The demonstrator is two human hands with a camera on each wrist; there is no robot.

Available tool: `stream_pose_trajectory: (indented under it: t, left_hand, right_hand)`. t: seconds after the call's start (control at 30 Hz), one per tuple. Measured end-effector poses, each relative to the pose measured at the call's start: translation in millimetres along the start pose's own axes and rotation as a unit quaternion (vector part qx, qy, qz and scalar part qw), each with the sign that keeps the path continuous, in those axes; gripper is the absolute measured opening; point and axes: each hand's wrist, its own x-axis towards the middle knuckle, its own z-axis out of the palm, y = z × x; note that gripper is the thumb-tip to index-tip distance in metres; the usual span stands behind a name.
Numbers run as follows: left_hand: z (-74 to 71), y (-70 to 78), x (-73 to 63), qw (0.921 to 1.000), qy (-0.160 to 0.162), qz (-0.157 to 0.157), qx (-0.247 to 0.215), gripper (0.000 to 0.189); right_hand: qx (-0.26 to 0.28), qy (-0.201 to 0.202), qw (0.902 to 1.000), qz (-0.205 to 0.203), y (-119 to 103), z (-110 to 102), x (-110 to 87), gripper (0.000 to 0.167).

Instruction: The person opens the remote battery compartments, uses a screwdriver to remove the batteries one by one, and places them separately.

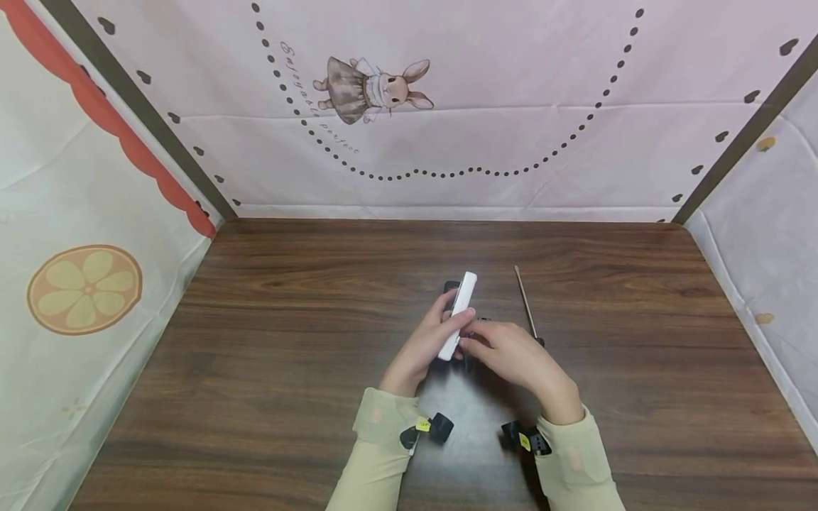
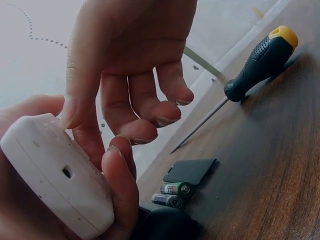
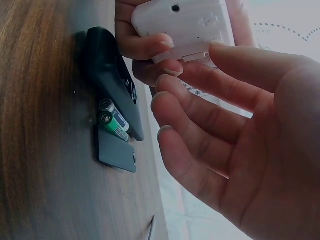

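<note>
A white plastic case (image 1: 461,306), with a small dark hole in its edge, is gripped by my left hand (image 1: 417,349). In the left wrist view that edge of the white case (image 2: 60,172) faces the camera. My right hand (image 1: 516,356) is at the case's near right side, thumb and index finger pinching its edge beside a small tab (image 3: 194,57). The other right fingers are loosely bent and hold nothing. What the right index fingertip touches behind the case is partly hidden.
Below the hands lie a black curved device (image 3: 107,67), a green battery (image 3: 113,125), a dark battery (image 2: 166,200) and a flat dark cover (image 3: 115,151). A screwdriver (image 1: 527,301) with a black and yellow handle (image 2: 265,62) lies to the right on the wooden table (image 1: 268,369).
</note>
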Motion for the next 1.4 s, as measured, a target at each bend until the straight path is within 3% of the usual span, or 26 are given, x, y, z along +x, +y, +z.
stream_pose_trajectory:
  t: [1.4]
  left_hand:
    - [1.1,-0.2,1.6,0.9999,0.006,-0.010,0.001,0.064]
  right_hand:
    - [-0.015,0.004,0.9999,-0.003,3.7,3.6,3.9,0.011]
